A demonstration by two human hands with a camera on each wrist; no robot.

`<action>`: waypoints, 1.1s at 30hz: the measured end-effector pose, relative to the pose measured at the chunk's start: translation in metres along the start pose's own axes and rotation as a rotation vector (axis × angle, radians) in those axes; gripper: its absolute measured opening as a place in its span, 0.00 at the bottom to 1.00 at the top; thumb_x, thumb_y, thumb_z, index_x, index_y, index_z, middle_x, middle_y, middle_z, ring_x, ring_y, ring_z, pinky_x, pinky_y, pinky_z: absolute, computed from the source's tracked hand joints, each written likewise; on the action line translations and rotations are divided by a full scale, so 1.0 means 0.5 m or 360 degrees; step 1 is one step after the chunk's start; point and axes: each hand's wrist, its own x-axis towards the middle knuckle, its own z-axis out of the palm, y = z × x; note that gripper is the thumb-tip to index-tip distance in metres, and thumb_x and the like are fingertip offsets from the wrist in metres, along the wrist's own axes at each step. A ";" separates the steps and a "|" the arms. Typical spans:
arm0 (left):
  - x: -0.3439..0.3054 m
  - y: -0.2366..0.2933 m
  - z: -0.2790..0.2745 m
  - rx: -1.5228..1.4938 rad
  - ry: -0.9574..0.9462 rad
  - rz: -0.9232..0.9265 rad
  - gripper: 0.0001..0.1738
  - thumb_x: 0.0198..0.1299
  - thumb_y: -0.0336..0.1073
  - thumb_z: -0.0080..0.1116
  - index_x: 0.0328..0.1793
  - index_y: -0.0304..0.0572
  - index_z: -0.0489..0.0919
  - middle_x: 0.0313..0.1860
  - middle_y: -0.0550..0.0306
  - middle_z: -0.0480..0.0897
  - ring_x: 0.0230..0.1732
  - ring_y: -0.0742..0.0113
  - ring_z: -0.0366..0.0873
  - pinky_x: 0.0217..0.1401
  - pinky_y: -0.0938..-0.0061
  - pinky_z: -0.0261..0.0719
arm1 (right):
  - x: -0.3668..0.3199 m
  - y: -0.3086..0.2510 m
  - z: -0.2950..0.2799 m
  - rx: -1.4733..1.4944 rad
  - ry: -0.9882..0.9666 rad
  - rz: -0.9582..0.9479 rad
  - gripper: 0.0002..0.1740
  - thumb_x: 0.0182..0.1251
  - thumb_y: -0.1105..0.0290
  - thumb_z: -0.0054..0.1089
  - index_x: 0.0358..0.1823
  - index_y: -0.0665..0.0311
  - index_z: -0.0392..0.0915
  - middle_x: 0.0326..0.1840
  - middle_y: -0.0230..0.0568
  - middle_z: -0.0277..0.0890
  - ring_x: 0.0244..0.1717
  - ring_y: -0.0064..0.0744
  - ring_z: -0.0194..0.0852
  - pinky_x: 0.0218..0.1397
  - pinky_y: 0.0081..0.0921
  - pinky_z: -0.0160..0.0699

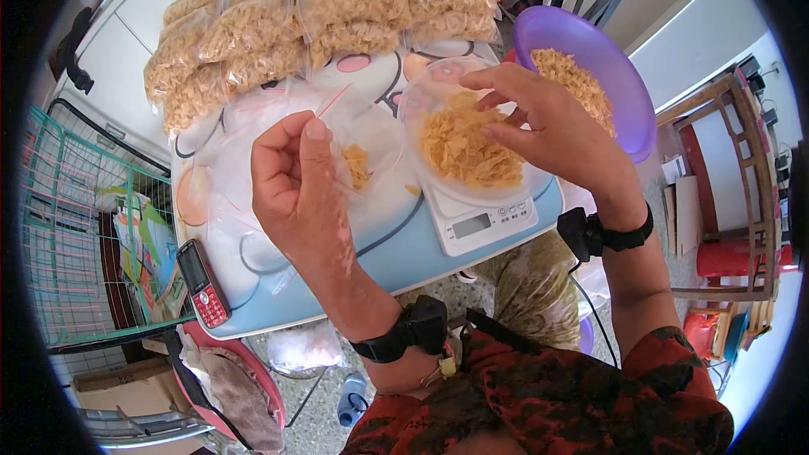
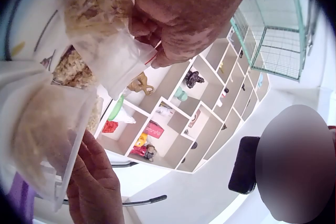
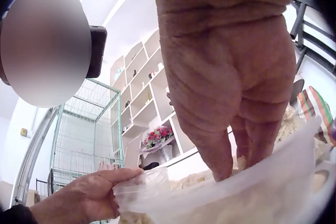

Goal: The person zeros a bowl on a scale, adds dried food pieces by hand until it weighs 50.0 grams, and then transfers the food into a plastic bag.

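Note:
My left hand pinches the red-lined top edge of a clear zip bag between thumb and fingers. A few pale yellow flakes lie in the bag. My right hand hangs over a translucent plastic bowl, its fingers loosely bent and thumb apart from them. Yellow dried flakes fill much of this bowl, which sits on a white kitchen scale. In the right wrist view, the right fingers point down behind the bowl's rim.
Several filled bags are stacked along the table's far side. A purple basin with more flakes stands at the right. A red and black phone lies at the table's left edge, near a green wire cage.

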 end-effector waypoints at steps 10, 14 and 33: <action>-0.001 0.002 0.000 0.0006 0.0003 0.0022 0.10 0.67 0.31 0.62 0.50 0.35 0.79 0.36 0.64 0.80 0.32 0.84 0.72 0.33 0.89 0.69 | -0.012 -0.024 0.025 -0.0601 0.0204 -0.0129 0.27 0.58 0.62 0.71 0.57 0.67 0.75 0.56 0.50 0.75 0.54 0.48 0.78 0.52 0.37 0.80; -0.002 0.004 -0.001 -0.0005 -0.0011 0.0017 0.10 0.67 0.31 0.62 0.50 0.35 0.79 0.36 0.64 0.80 0.32 0.85 0.72 0.33 0.89 0.69 | -0.010 -0.052 0.034 -0.0626 0.0077 0.0196 0.28 0.57 0.58 0.71 0.53 0.68 0.77 0.50 0.51 0.77 0.49 0.52 0.78 0.49 0.42 0.78; -0.001 0.008 -0.004 -0.0051 0.0019 -0.0025 0.09 0.66 0.32 0.64 0.49 0.35 0.80 0.34 0.66 0.80 0.32 0.85 0.72 0.32 0.90 0.68 | -0.001 -0.030 0.037 -0.0123 -0.0004 0.0136 0.10 0.59 0.71 0.64 0.40 0.65 0.76 0.32 0.38 0.73 0.28 0.30 0.74 0.32 0.27 0.72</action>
